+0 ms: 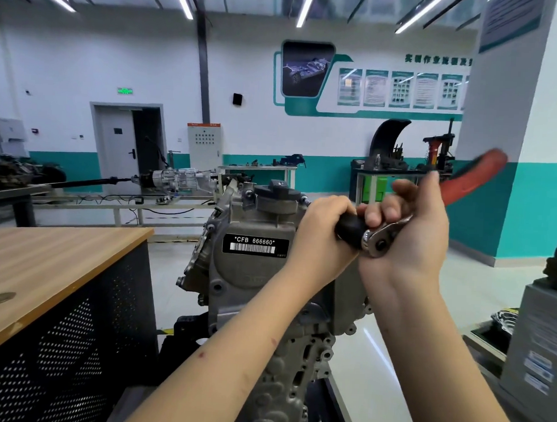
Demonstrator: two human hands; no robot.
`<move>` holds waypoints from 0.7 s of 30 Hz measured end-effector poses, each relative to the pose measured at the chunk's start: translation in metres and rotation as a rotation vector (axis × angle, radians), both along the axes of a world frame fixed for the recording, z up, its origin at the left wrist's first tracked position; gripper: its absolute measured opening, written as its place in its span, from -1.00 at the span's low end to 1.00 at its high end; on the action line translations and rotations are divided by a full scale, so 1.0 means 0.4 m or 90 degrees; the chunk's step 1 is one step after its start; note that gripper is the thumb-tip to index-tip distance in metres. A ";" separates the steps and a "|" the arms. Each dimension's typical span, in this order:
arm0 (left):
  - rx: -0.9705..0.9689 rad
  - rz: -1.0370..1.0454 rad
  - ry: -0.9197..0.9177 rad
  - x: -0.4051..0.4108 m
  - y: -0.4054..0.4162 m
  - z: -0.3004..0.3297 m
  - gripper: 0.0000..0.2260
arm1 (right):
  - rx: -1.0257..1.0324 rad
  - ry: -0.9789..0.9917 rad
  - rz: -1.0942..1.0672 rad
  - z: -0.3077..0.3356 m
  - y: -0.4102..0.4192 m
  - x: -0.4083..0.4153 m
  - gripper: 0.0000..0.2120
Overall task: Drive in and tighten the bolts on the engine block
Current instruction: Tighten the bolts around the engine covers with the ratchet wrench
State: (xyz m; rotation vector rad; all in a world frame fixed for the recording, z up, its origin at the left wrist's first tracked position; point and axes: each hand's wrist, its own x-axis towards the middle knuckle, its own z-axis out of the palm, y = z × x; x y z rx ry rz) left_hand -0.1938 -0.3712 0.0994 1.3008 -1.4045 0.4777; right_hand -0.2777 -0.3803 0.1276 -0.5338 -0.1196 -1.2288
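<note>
Your left hand wraps the black socket extension at frame centre; your right hand curls round the ratchet head, its red handle blurred upper right. Against the engine block, keep the extension square and steady; the bolt itself is hidden.

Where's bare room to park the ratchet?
The wooden benchtop left of the engine block is bare, save a round inset near its front edge. Crowded: the block's top, where left hand and right hand grip the ratchet.
</note>
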 end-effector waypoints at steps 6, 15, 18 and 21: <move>0.156 0.051 -0.103 0.010 0.009 0.025 -0.70 | -0.111 0.082 -0.051 -0.011 -0.014 -0.003 -0.67; 0.296 0.064 -0.172 0.026 0.025 0.055 -0.61 | -0.573 0.338 -0.120 0.018 -0.016 -0.013 -0.91; 0.211 0.035 -0.132 0.019 0.022 0.046 -0.66 | -0.420 0.224 -0.101 0.010 -0.006 -0.008 -0.82; 0.066 -0.015 -0.027 0.006 0.017 0.018 -0.78 | -0.255 0.124 -0.108 0.005 0.001 -0.003 -0.75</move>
